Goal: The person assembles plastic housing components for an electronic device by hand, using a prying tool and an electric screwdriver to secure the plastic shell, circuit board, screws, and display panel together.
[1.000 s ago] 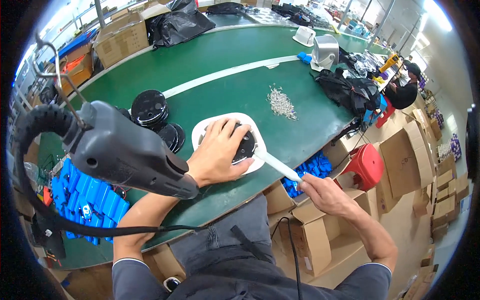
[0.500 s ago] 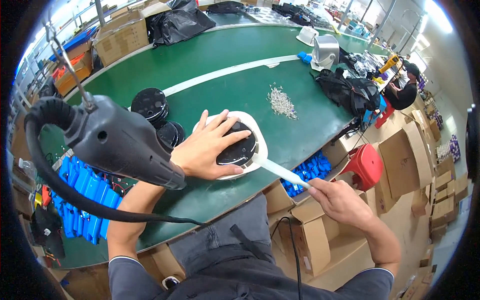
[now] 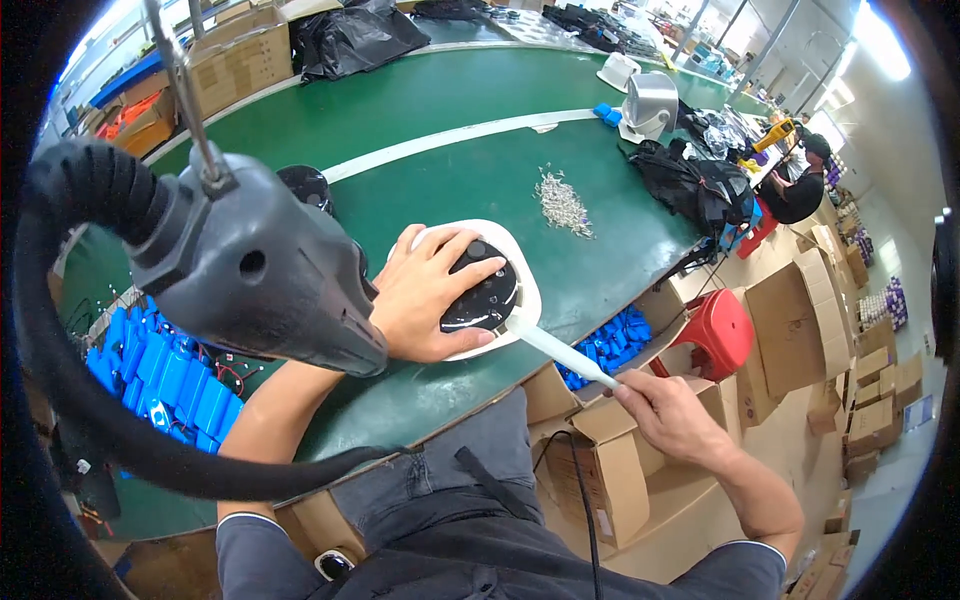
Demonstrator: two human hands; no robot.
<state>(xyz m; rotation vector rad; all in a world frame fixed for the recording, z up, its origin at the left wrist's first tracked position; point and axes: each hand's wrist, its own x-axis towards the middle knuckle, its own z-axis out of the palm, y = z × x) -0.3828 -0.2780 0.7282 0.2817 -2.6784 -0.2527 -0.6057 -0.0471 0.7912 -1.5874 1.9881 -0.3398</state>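
Note:
On the green workbench lies a white rounded housing (image 3: 531, 275) with a glossy black disc (image 3: 492, 297) set in it. My left hand (image 3: 425, 300) rests on the disc and the housing's left side, its fingers spread. My right hand (image 3: 672, 415) is closed around the end of a long pale flat stick (image 3: 568, 357). The stick's far tip touches the lower right edge of the disc, beside the housing's rim. Close above my left forearm hangs a dark grey power screwdriver (image 3: 265, 265) with a thick black cable; it hides part of my left wrist.
Behind the hanging tool stands a partly hidden stack of black discs (image 3: 306, 186). Small screws (image 3: 562, 203) lie in a pile beyond the housing. Blue battery packs (image 3: 170, 380) are at left. A silver lamp-like unit (image 3: 650, 105), red stool (image 3: 718, 330) and open carton (image 3: 620, 470) are at right.
The hanging screwdriver looks larger and has shifted right and down, covering more of the disc stack. My left hand stays on the disc; the pale stick's tip remains at its edge.

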